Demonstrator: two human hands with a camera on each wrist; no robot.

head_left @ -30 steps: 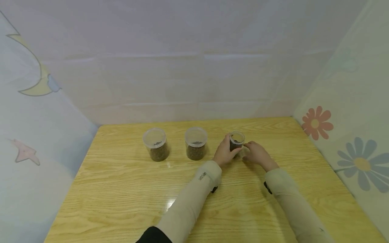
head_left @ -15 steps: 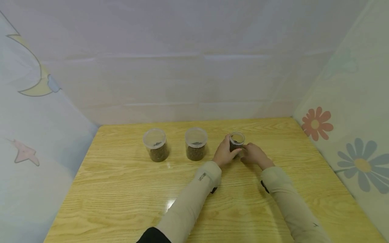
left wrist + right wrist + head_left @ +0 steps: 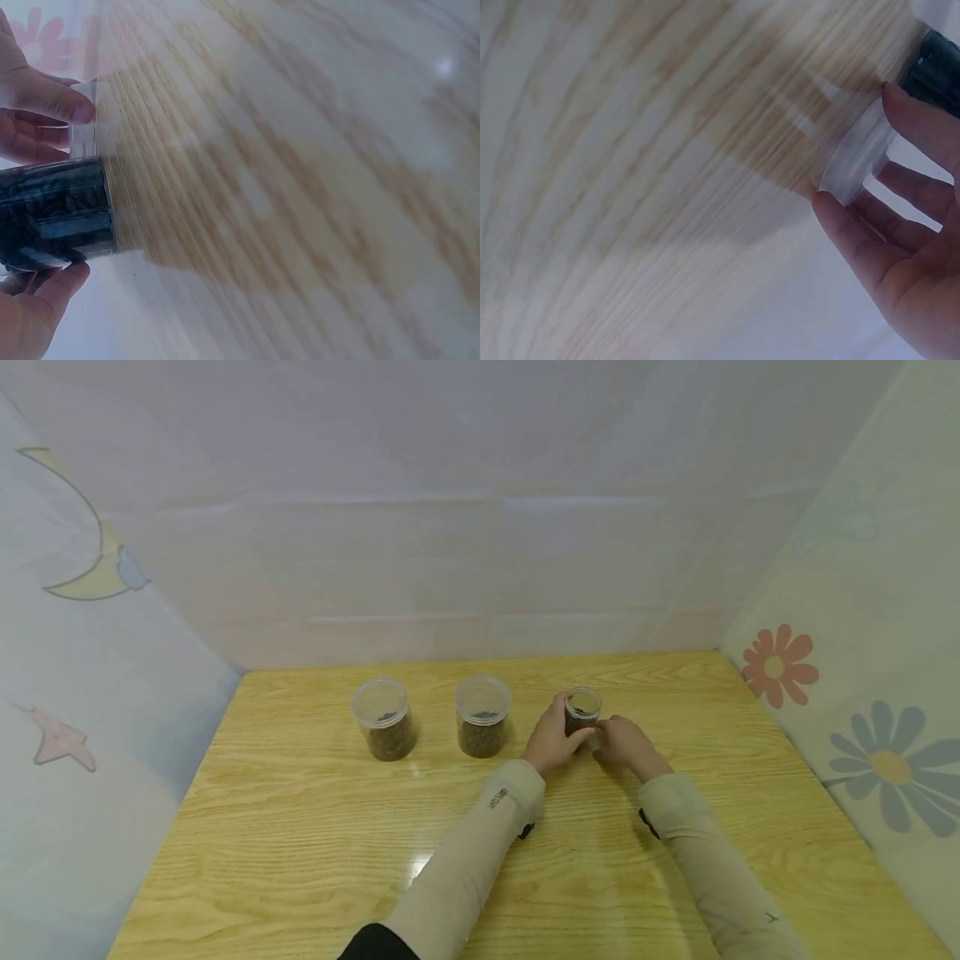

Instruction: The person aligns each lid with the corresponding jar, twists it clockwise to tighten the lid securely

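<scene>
In the head view my left hand (image 3: pixel 553 739) grips the side of a small clear jar (image 3: pixel 581 720), which stands upright on the table, its top uncovered. Dark, seed-like pieces fill much of this jar (image 3: pixel 56 214) in the left wrist view. Close to its right, my right hand (image 3: pixel 624 745) holds a clear round lid (image 3: pixel 859 146) by the rim, thumb and fingers spread around it. The lid lies low at the tabletop, beside the jar's base; in the head view the fingers mostly hide it.
Two larger clear jars stand to the left, one in the middle (image 3: pixel 482 735) and one farther left (image 3: pixel 391 737), both partly filled with brownish pieces. The wooden table (image 3: pixel 315 843) meets a pale wall covering (image 3: pixel 420 585) at the back. Patterned sheets flank both sides.
My right hand has shifted slightly left, nearer to the small jar. The left hand and all the jars keep their places.
</scene>
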